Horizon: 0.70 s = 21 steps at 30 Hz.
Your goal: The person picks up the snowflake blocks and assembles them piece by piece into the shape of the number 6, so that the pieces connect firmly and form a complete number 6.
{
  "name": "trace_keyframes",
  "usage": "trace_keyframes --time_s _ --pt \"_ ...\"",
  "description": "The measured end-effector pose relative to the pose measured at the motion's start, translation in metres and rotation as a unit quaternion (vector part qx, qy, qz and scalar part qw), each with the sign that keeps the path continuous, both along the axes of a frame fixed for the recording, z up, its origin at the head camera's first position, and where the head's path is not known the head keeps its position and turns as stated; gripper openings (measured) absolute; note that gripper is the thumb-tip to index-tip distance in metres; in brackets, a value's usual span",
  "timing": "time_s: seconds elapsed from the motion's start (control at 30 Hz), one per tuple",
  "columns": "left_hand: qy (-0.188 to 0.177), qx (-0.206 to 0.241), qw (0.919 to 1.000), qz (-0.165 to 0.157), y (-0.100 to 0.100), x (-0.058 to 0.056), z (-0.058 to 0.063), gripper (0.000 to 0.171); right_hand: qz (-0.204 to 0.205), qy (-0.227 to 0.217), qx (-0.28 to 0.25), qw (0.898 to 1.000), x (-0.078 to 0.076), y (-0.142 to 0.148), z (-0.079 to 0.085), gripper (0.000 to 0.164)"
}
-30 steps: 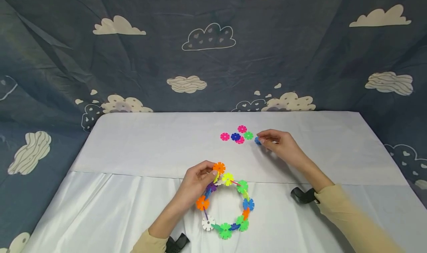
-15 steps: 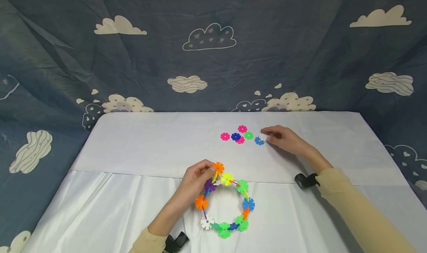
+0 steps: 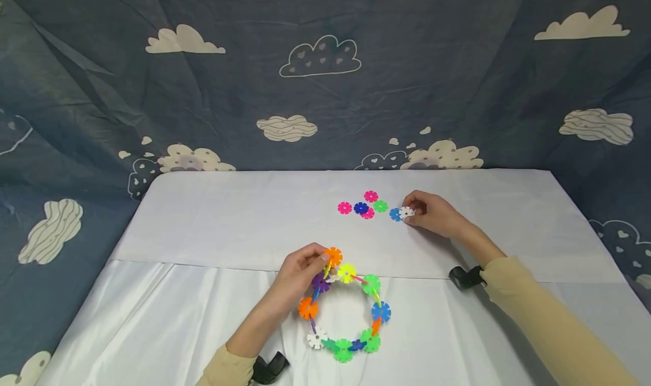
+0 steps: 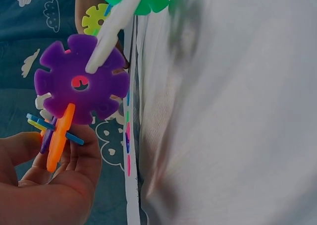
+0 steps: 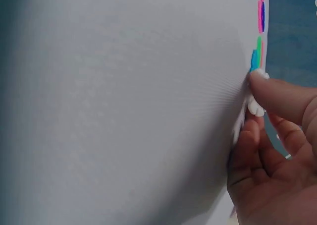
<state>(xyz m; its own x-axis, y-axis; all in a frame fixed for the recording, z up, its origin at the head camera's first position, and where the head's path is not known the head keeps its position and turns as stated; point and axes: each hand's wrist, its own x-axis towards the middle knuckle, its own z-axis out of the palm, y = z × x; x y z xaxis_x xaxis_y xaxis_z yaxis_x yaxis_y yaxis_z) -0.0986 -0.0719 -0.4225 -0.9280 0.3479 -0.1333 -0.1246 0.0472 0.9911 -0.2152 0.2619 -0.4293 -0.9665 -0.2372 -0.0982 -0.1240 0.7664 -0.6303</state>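
Note:
My left hand (image 3: pixel 300 270) pinches the upper left of a ring of linked, notched plastic flower discs, beside an orange disc (image 3: pixel 333 256). The ring runs through green, blue, white, purple and yellow pieces; a purple disc (image 4: pixel 81 81) looms large in the left wrist view. Farther back, my right hand (image 3: pixel 434 212) pinches a white flower disc (image 3: pixel 406 212) between thumb and fingers. That disc overlaps a light blue disc (image 3: pixel 395 215) lying on the table. In the right wrist view the thumb (image 5: pixel 280 93) covers part of the white disc.
Left of the right hand lie loose discs on the white-covered table (image 3: pixel 229 216): a green one (image 3: pixel 380 206), a dark blue one (image 3: pixel 360 208) and several pink ones (image 3: pixel 344 208). A dark curtain with cloud prints (image 3: pixel 320 103) hangs behind. Each wrist wears a black camera mount (image 3: pixel 465 277).
My right hand has shifted slightly right, off the light blue disc, and now pinches the white disc, which has come into view. The left hand and ring have barely moved.

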Motion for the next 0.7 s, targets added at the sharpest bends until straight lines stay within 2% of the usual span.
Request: trace_keyframes --time_s 0.17,0.5,0.6,0.7 --pt "-0.001 0.011 0.9999 -0.005 -0.001 0.000 0.000 0.020 -0.017 0.021 0.000 1.000 0.009 -0.004 0.006 0.020" --pt "0.011 0.010 0.9996 -0.022 -0.001 0.001 0.000 0.022 -0.038 0.032 -0.069 0.996 0.038 -0.033 0.012 0.024" --pt "0.010 0.008 0.9997 -0.022 -0.001 0.001 0.000 0.023 -0.031 0.022 -0.105 0.994 0.046 -0.045 0.015 0.021" --pt "0.008 0.003 0.9998 -0.017 -0.001 0.001 -0.001 0.024 -0.004 0.009 -0.150 0.989 0.054 -0.056 0.020 0.019"
